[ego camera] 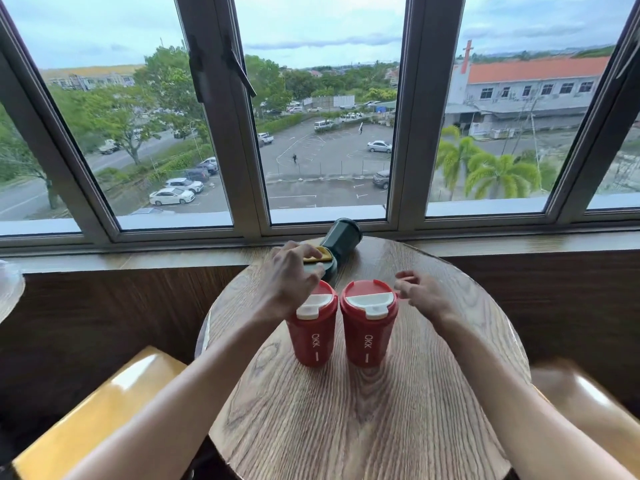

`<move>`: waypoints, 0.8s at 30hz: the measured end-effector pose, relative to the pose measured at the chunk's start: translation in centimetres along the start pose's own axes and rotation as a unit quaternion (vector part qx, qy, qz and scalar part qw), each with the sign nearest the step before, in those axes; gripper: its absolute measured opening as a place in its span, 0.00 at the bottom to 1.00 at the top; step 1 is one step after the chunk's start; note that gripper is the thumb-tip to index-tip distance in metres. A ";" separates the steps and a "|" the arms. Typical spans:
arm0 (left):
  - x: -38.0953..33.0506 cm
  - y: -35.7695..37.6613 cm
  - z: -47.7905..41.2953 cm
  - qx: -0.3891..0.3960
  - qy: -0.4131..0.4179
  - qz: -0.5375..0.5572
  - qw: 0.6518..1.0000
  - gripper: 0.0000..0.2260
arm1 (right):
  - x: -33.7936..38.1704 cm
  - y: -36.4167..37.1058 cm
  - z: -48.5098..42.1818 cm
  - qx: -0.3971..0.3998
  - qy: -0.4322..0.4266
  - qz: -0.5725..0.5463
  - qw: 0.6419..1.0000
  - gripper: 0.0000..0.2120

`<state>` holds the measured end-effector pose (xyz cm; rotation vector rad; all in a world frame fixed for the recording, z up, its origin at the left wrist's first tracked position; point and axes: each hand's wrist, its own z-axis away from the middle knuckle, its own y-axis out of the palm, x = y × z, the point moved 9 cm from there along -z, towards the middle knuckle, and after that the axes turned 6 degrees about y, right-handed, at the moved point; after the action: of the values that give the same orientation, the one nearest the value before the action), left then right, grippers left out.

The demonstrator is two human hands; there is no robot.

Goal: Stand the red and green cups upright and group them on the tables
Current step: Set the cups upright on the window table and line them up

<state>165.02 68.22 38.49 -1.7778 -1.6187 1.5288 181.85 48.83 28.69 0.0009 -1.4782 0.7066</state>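
Observation:
Two red cups with white-flapped lids stand upright side by side on the round wooden table (pixel 363 427): the left red cup (pixel 313 336) and the right red cup (pixel 367 332). Behind them a dark green cup (pixel 341 237) lies on its side, its base toward the window and its yellow-flapped lid toward me. My left hand (pixel 294 275) rests over the green cup's lid end, fingers curled on it. My right hand (pixel 420 294) hovers just right of the right red cup, fingers apart, holding nothing.
The window sill (pixel 156 258) runs right behind the table's far edge. Yellow-brown seats sit at lower left (pixel 100 410) and lower right (pixel 588 403). A pale object edge (pixel 8 289) shows at the far left.

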 end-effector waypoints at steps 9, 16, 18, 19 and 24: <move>0.2 0.8 -1.7 0.009 -0.075 -0.072 0.995 0.12 | 4.5 6.6 -13.0 0.120 0.080 -0.047 0.988 0.34; 1.3 0.8 -1.8 0.020 -0.126 -0.039 0.991 0.11 | 5.7 10.4 -18.5 0.081 0.141 -0.016 0.987 0.54; 1.5 0.5 -2.2 0.023 -0.134 -0.026 0.990 0.10 | 5.7 11.0 -19.1 0.081 0.146 -0.003 0.986 0.53; 1.7 0.4 -2.3 0.027 -0.138 -0.019 0.990 0.11 | 5.6 11.3 -19.4 0.083 0.150 -0.005 0.985 0.53; 2.8 0.3 -1.7 0.034 -0.158 0.024 0.987 0.17 | 5.6 11.6 -19.8 0.086 0.131 -0.051 0.986 0.49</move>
<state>165.98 71.23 37.56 -1.6121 -1.6454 1.9458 194.30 68.80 26.32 0.1111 -1.1550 0.7205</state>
